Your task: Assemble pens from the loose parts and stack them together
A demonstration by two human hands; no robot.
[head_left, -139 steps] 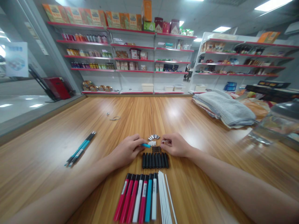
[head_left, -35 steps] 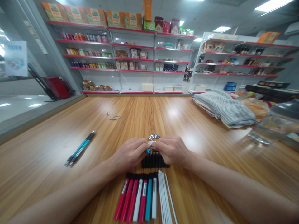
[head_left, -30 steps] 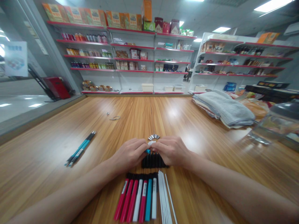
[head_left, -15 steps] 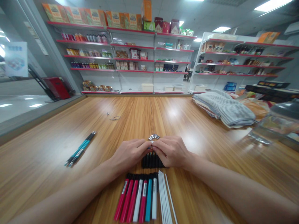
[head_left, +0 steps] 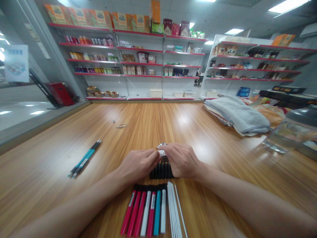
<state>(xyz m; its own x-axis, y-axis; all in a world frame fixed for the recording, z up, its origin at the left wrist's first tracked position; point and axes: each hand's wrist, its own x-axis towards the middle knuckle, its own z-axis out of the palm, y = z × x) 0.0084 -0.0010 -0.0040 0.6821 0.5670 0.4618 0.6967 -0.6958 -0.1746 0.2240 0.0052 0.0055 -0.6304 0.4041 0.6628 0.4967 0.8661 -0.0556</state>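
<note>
Both hands are over a group of small pen parts in the middle of the table. My left hand (head_left: 141,162) has its fingers bent and pressed together beside short white pieces (head_left: 161,153); anything in its fingertips is hidden. My right hand (head_left: 184,160) curls over from the right, its index finger by the arc of silver cone tips (head_left: 161,144); its grip is hidden behind the fingers. Below them lies a row of black grip sleeves (head_left: 160,171). Closer to me are pen barrels (head_left: 144,210) in pink, white and teal, with thin white refills (head_left: 175,211) alongside.
Teal pens (head_left: 85,158) lie together at the left. Farther back are a thin curved strip (head_left: 121,125) and a tiny metallic piece (head_left: 114,121). At the right are folded striped cloths (head_left: 240,114) and a clear jug (head_left: 279,140). Stocked shelves (head_left: 141,62) stand beyond the table.
My right fingers have lifted slightly and spread away from the left fingertips, uncovering the white pieces. Part of the silver arc is now covered. My left hand has hardly moved.
</note>
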